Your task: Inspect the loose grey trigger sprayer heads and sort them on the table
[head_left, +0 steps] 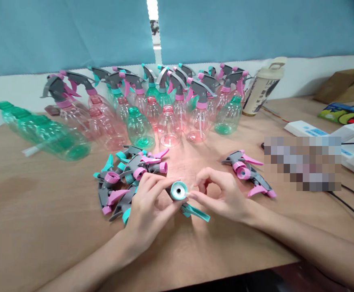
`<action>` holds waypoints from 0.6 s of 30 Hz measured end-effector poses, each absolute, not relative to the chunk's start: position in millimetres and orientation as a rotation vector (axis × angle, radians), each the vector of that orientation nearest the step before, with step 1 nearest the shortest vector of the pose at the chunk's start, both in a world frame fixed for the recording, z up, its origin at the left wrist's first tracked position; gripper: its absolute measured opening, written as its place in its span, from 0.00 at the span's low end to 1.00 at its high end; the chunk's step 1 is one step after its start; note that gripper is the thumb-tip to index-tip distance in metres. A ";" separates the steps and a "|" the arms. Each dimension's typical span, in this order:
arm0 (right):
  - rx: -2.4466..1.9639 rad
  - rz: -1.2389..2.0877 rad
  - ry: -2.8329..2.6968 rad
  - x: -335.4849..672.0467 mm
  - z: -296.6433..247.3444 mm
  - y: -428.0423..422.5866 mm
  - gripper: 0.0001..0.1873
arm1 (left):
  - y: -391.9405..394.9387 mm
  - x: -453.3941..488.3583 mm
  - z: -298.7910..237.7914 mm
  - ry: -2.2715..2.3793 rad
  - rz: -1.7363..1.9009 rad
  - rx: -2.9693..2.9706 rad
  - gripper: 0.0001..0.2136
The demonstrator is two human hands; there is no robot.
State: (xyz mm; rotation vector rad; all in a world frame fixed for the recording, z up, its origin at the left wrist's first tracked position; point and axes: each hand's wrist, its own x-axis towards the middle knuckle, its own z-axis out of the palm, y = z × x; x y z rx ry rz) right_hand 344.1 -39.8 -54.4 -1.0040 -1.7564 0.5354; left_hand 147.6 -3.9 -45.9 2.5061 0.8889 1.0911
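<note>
Between thumb and fingers, my left hand (146, 209) grips a trigger spray head (179, 191), its round teal collar facing me with a white inside and a dark centre hole. A teal trigger lever sticks out below it to the right. Close to the collar's right side, my right hand (222, 196) is closed in a pinch. Something small and whitish shows at its fingertips, too blurred to name. Left of my left hand lies a heap of grey spray heads (111, 190) with pink or teal parts. Several pink-collared spray heads (251, 174) lie beyond my right hand.
Behind stand green and pink clear bottles (167, 129), some topped with spray heads. A row of green bottles (47, 129) lies at left, near a clear tube (33, 151). A tumbler (263, 87), power strips (307, 129), cables and a brown bag (338, 87) occupy the right.
</note>
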 end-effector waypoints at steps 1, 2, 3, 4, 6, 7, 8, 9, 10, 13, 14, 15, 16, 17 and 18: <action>-0.981 0.538 -1.745 341.9 -58.4 -41.7 0.11 | -3.8 147.4 -45.8 0.880 1.105 2.523 0.09; -0.946 0.543 -1.736 339.9 -62.4 -43.3 0.14 | -3.7 147.2 -45.3 0.869 1.124 2.543 0.09; -0.903 0.548 -1.732 338.3 -66.3 -44.6 0.19 | -3.5 147.1 -44.6 0.857 1.149 2.566 0.09; -0.860 0.551 -1.736 337.2 -69.5 -45.3 0.24 | -3.3 147.1 -43.7 0.847 1.177 2.591 0.10; -0.799 0.549 -1.775 336.6 -73.6 -45.8 0.31 | -2.5 146.9 -41.7 0.831 1.235 2.638 0.10; -0.793 0.536 -1.803 336.9 -74.2 -45.6 0.33 | -2.2 146.8 -40.8 0.826 1.256 2.659 0.10; -0.801 0.515 -1.835 337.5 -73.9 -45.3 0.34 | -1.9 146.7 -40.1 0.821 1.274 2.677 0.10; -0.814 0.483 -1.866 338.1 -72.8 -44.9 0.35 | -1.7 146.5 -39.5 0.818 1.283 2.691 0.10; -0.830 0.443 -1.896 338.7 -71.1 -44.6 0.35 | -1.6 146.4 -39.1 0.815 1.288 2.703 0.10; -0.861 0.288 -1.972 338.7 -63.6 -44.5 0.34 | -2.0 146.4 -38.7 0.813 1.304 2.729 0.10; -0.872 0.225 -1.992 338.0 -60.9 -44.8 0.33 | -2.2 146.5 -38.6 0.815 1.310 2.737 0.10; -0.887 0.156 -2.005 337.1 -58.4 -45.5 0.32 | -2.5 146.6 -38.7 0.819 1.315 2.744 0.10; -0.904 0.087 -2.014 335.9 -56.1 -46.3 0.31 | -2.8 146.7 -38.7 0.823 1.318 2.750 0.10; -0.919 0.020 -2.019 334.6 -54.3 -47.4 0.30 | -3.3 146.9 -38.7 0.828 1.318 2.757 0.09; -0.934 -0.043 -2.020 333.1 -53.0 -48.7 0.29 | -3.9 147.0 -38.8 0.834 1.319 2.765 0.09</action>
